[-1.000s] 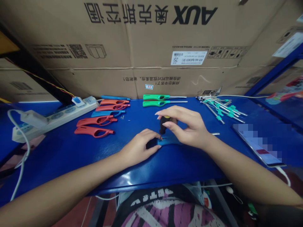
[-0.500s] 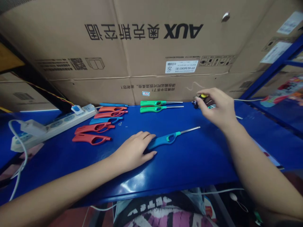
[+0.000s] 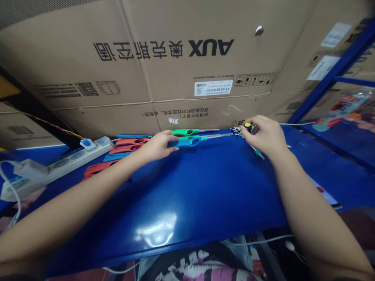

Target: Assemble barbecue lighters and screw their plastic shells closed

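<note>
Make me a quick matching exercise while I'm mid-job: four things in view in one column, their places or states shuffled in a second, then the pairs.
Things
1. long white power strip
2. blue plastic lighter with a thin metal rod
3. black tool with a yellow end
4. large black AUX lettering

Places or states
A. held by the right hand
B. upside down on the brown cardboard
C. at the left of the glossy blue table
D. held by the left hand

Pairs: 1-C, 2-D, 3-A, 4-B
</note>
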A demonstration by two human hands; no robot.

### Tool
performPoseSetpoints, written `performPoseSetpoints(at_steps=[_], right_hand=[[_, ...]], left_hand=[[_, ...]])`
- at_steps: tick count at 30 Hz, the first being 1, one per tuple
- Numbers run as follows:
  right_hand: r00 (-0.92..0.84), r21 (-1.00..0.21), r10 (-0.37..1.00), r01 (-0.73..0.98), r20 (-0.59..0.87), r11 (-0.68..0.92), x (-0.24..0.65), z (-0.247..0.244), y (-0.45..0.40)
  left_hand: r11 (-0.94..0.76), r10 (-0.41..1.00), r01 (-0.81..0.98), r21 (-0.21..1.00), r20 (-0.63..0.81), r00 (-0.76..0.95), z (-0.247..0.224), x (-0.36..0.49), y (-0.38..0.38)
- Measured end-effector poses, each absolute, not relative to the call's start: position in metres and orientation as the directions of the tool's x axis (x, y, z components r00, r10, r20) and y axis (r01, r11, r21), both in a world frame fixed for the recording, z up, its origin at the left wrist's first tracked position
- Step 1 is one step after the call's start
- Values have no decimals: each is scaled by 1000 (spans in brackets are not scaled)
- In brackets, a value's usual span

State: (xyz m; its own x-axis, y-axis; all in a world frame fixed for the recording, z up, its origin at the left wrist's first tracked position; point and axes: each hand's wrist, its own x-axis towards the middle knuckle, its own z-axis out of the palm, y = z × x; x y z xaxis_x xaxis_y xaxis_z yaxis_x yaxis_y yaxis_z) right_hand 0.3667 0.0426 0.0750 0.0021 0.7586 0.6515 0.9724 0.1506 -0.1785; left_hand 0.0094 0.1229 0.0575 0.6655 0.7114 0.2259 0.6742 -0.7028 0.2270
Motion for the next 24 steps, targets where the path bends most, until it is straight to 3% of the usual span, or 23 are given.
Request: performPoseSetpoints(at_steps=[11,24], right_hand=[[-66,-179,754,955,653,238,362,74,44],[-95,-238,781,923,617,301,368,75,46]], left_hand=[[-633,772,754,175,218,597,32,10,169],[-589,789,798,126,303,534,34,12,156]])
